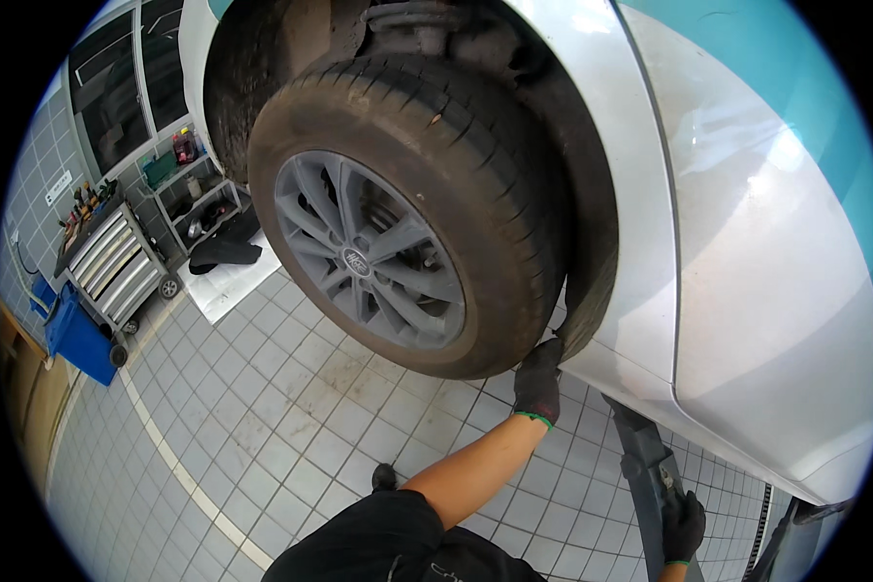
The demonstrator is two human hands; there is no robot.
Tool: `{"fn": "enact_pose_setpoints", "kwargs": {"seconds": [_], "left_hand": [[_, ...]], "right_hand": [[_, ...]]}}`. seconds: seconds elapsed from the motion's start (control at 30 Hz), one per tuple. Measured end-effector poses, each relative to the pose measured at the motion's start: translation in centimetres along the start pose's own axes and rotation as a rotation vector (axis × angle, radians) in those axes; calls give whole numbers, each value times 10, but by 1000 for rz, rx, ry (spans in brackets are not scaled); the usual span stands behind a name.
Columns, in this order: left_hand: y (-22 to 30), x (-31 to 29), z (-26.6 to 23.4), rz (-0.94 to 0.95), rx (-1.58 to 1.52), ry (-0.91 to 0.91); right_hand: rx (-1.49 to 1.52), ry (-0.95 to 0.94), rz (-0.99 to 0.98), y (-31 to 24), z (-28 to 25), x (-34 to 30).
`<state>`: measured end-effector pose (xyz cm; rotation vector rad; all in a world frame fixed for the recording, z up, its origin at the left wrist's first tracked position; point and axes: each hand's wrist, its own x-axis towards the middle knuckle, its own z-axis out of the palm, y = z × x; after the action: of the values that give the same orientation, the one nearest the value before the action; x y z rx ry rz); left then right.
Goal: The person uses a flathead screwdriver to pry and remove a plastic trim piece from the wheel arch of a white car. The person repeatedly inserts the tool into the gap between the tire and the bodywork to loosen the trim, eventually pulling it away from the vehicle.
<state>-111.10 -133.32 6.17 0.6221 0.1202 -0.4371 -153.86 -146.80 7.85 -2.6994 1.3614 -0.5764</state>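
A car wheel with a worn black tyre (495, 194) and a grey spoked rim (369, 252) hangs in the wheel arch, raised above the floor. My left hand (536, 386), in a dark glove with a green cuff, reaches up behind the tyre to the lower end of the dark wheel-arch liner (592, 281); its fingertips are hidden. Down at the right, my gloved right hand (685, 529) grips the edge of a long dark grey panel (642, 448). This panel slants below the car's silver sill, and part of its lower end is out of view.
The silver and teal car body (747, 194) overhangs the right side. At the left stand a wheeled tool cabinet (116, 257), a blue bin (82, 335) and a shelf cart (189, 199). A dark piece (225, 254) lies on a white sheet on the tiled floor (262, 417).
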Motion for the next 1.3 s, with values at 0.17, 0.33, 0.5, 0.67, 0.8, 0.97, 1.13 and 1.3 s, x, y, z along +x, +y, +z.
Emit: {"fn": "enact_pose_setpoints", "kwargs": {"seconds": [0.17,0.33,0.5,0.67,0.8,0.97,1.13,1.3], "left_hand": [[-12,1,-16,33,-39,-98],[-17,14,-13,19,92,17],[-7,-2,-2,10,-82,-10],[-8,4,-15,59,39,-47],[-8,9,-11,74,212,-39],[-1,0,0,-22,42,38],[4,2,-6,54,242,-27],[6,1,4,156,430,30]], "right_hand": [[37,23,-5,-13,-5,-1],[43,10,1,-20,-7,0],[60,25,-16,-12,-5,-2],[63,7,-26,-21,-10,1],[38,13,-7,-22,-9,0],[53,15,-26,-12,-7,-4],[27,31,-41,-2,-4,-2],[-26,23,-16,-1,0,-2]]}}
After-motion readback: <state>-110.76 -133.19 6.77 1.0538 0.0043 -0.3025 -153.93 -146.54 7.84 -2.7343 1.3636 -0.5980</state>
